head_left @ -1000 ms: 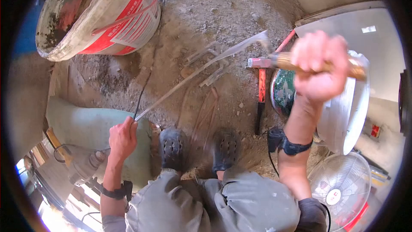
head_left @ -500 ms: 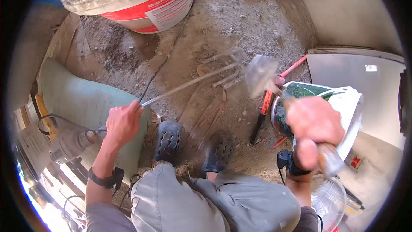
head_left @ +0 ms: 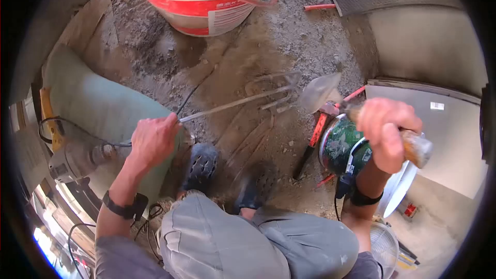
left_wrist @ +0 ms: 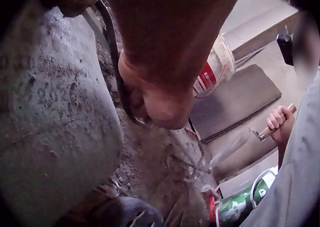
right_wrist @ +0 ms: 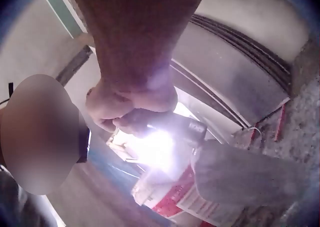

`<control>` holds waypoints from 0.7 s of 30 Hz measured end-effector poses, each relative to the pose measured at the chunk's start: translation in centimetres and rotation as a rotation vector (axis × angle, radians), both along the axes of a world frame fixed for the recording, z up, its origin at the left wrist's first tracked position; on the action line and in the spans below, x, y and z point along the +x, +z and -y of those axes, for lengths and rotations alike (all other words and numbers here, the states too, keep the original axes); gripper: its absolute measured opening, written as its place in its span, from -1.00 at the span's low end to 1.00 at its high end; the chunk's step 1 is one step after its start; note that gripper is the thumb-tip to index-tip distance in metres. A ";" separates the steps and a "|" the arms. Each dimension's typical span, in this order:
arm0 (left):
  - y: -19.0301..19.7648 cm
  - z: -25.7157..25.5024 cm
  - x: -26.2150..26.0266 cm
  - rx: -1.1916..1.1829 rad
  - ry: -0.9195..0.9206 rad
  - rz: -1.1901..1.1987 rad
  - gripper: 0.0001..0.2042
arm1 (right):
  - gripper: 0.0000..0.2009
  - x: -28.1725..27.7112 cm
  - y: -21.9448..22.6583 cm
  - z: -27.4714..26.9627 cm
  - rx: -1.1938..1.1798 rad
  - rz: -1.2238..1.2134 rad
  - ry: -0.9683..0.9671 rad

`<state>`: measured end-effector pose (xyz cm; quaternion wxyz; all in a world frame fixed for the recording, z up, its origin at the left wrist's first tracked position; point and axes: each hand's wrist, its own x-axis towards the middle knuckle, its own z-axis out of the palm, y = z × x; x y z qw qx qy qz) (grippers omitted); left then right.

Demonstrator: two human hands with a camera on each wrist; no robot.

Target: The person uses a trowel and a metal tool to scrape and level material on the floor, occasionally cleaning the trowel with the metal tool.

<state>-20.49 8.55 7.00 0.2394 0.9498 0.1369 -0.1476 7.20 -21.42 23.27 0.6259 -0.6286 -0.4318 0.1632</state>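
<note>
My left hand [head_left: 155,142] grips the thin metal shaft [head_left: 237,103] of a mixing paddle. Its wire-like paddle end [head_left: 279,90] lies low over the dirt, slightly blurred. Behind that hand, the shaft runs to a power drill [head_left: 77,160] with a yellow handle. A black cord [head_left: 196,88] passes close to the same fingers. In my right hand [head_left: 385,129] is a trowel, held by its wooden handle [head_left: 415,149]. The trowel blade [head_left: 319,93] points left, overlapping a hammer [head_left: 316,133] in the head view and near the paddle end.
A red-and-white bucket [head_left: 206,13] stands ahead on gravelly ground. A green pail [head_left: 343,144] is right of the hammer, with a grey panel [head_left: 429,124] beyond. A pale green curved sheet [head_left: 98,93] lies left. The person's shoes [head_left: 201,168] are below the shaft; a fan [head_left: 385,243] stands at lower right.
The head view has shifted, with the bucket now higher in frame. My right hand has come lower with the trowel, its blade now showing face-on. The left hand keeps its grip on the shaft.
</note>
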 end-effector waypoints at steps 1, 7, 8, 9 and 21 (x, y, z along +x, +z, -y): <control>0.2 0.2 0.1 0.005 0.000 -0.005 -0.80 | -0.79 0.0 0.2 0.0 0.013 -0.021 -0.048; -0.1 -0.1 -0.2 -0.001 -0.023 0.014 -0.79 | -0.76 0.9 1.4 -1.0 0.110 -0.227 -0.334; -0.2 -0.1 -0.2 0.008 -0.030 0.008 -0.79 | -0.78 0.8 1.7 -1.3 0.124 -0.269 -0.361; -0.2 -0.1 -0.2 0.013 -0.028 0.013 -0.79 | -0.78 0.7 1.8 -1.6 0.128 -0.273 -0.406; -0.3 -0.1 -0.2 0.021 -0.018 0.027 -0.79 | -0.64 0.2 1.3 -2.1 0.228 0.242 -0.822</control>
